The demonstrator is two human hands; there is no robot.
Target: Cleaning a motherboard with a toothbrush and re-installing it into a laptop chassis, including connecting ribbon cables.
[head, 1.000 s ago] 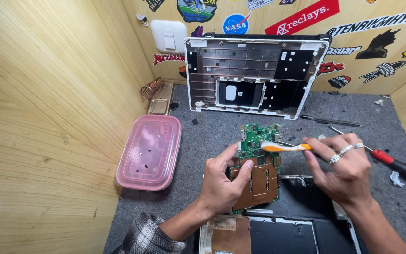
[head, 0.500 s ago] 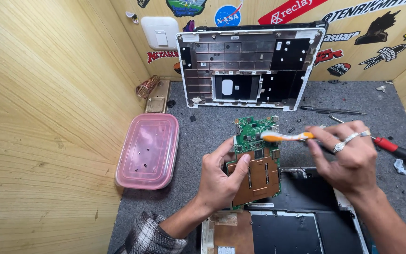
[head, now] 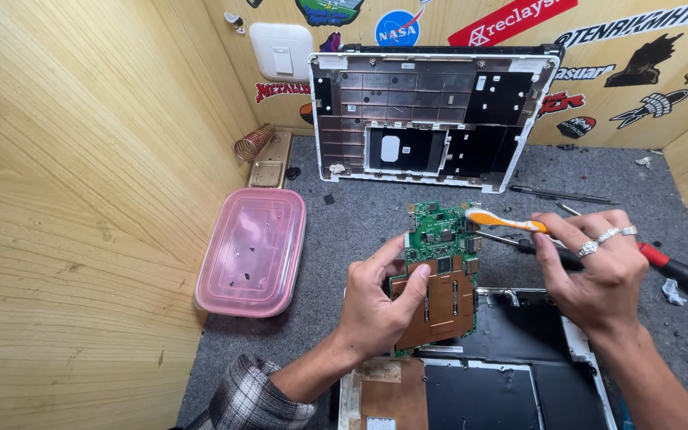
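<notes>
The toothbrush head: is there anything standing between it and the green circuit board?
Nothing visible does. The right hand holds the orange toothbrush with its head at the upper right edge of the green circuit board, which the left hand holds up above the grey mat.

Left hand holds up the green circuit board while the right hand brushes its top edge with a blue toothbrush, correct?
Not quite: the head view shows the toothbrush in the right hand is orange and white, not blue. The left hand does hold up the green circuit board.
</notes>
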